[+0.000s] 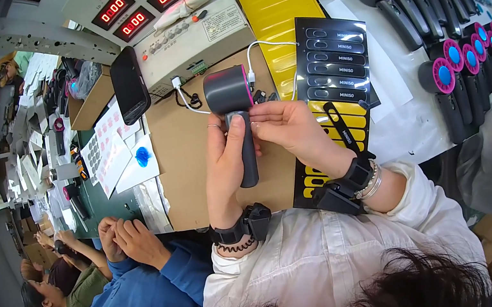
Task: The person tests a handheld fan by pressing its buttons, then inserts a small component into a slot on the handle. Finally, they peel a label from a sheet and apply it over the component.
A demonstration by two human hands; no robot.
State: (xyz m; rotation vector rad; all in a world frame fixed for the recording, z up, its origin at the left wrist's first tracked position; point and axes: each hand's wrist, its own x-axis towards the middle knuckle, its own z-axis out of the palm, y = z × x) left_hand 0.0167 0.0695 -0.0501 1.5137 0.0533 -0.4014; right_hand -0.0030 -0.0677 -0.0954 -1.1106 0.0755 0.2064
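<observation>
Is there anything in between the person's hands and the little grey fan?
No, nothing visible. The left hand is wrapped right around the handle of the grey fan, and the right hand touches the handle from the other side, fingertips on it. A white cable runs behind the fan, not between.

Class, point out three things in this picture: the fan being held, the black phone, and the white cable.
fan (228,91): head view, on its round grey head.
black phone (130,85): head view, middle of its dark back.
white cable (269,41): head view, on its arc above the cardboard.
</observation>
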